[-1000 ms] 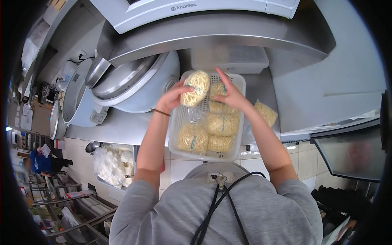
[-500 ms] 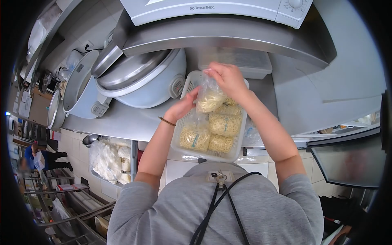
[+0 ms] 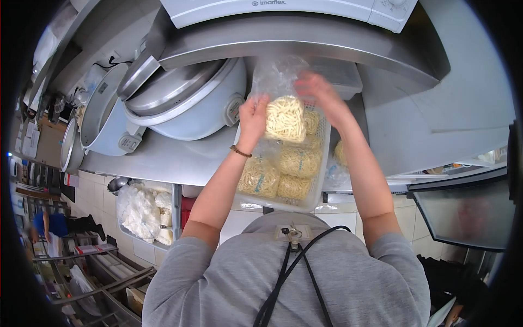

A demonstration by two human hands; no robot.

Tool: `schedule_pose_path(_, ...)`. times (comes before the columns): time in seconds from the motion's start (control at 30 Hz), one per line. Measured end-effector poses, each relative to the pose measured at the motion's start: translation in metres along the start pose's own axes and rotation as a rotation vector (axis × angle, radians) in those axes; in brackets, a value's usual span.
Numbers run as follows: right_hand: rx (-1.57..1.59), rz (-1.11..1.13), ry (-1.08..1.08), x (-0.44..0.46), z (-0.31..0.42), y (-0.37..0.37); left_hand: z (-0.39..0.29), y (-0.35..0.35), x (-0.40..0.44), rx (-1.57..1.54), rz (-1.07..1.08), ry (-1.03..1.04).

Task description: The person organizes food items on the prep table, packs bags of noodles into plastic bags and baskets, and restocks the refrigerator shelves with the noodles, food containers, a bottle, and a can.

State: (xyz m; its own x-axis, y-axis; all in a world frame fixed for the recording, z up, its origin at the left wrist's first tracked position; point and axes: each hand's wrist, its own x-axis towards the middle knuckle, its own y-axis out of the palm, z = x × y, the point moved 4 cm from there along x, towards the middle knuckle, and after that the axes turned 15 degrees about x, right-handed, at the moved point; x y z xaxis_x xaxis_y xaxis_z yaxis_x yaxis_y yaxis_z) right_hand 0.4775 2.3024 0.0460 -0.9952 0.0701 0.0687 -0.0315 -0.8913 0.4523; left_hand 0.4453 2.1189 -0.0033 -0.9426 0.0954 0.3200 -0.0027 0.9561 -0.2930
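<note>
A clear plastic bag of pale noodles is held up over the white perforated basket. My left hand pinches the bag's left side, its fingers pressed together. At the upper right of the bag, my right hand is smeared by motion, so its grip cannot be made out. Several more noodle bags lie in the basket below, two of them along its near end. The held bag's loose plastic top stands open and wrinkled above the noodles.
Two large pale-blue cookers stand on the left of the steel counter. Beyond the basket is a lidded clear container, under a steel shelf bearing a white appliance. Another person is at the far left.
The noodle bag has turned so its noodles face me, its plastic top spread upward. My left hand has moved onto its side. My right hand has shifted right from the gathered bag top.
</note>
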Motion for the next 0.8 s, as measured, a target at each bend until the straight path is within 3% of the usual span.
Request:
schedule_pose_path(0.03, 0.000, -0.008, 0.000, 0.000, -0.016, -0.008, -0.008, 0.001, 0.003, -0.002, 0.008, -0.002)
schedule_pose_path(0.1, -0.223, 0.109, 0.087, -0.002, -0.034, -0.009, -0.034, 0.003, 0.006, 0.310, -0.069, 0.210)
schedule_pose_path(0.17, -0.313, 0.127, 0.126, -0.006, -0.030, -0.002, -0.046, 0.009, 0.013, 0.256, -0.039, 0.223)
schedule_pose_path(0.27, -0.026, -0.025, 0.122, 0.003, -0.012, -0.007, -0.045, 0.023, 0.026, -0.217, 0.495, -0.105)
schedule_pose_path(0.3, -0.024, -0.035, 0.123, 0.002, -0.010, -0.010, -0.048, 0.020, 0.028, -0.219, 0.505, -0.108)
schedule_pose_path(0.37, -0.084, -0.060, 0.001, -0.001, 0.001, -0.016, -0.048, 0.026, 0.027, -0.458, 0.776, -0.311)
schedule_pose_path(0.4, -0.412, -0.035, -0.149, -0.002, 0.006, -0.014, -0.037, 0.031, 0.034, -0.435, 0.763, -0.310)
schedule_pose_path(0.43, -0.413, -0.042, -0.146, 0.002, 0.005, -0.020, -0.026, 0.034, 0.039, -0.438, 0.770, -0.314)
schedule_pose_path(0.5, -0.624, 0.255, -0.580, 0.003, 0.017, -0.013, -0.008, 0.041, 0.045, -0.587, 0.774, -0.461)
schedule_pose_path(0.57, -0.627, 0.279, -0.501, -0.006, 0.020, -0.020, 0.005, 0.044, 0.049, -0.674, 0.719, -0.523)
schedule_pose_path(0.63, -0.627, 0.301, -0.421, -0.020, 0.023, -0.017, 0.013, 0.045, 0.049, -0.883, 0.710, -0.801)
schedule_pose_path(0.7, -1.096, 0.216, -0.728, -0.036, 0.026, -0.004, 0.015, 0.051, 0.045, -1.001, 0.720, -0.805)
schedule_pose_path(0.73, -1.098, 0.209, -0.721, -0.035, 0.025, -0.007, 0.017, 0.054, 0.042, -0.973, 0.732, -0.848)
schedule_pose_path(0.8, -1.199, 0.147, -0.425, -0.017, 0.016, -0.022, 0.021, 0.060, 0.032, -0.947, 0.731, -0.942)
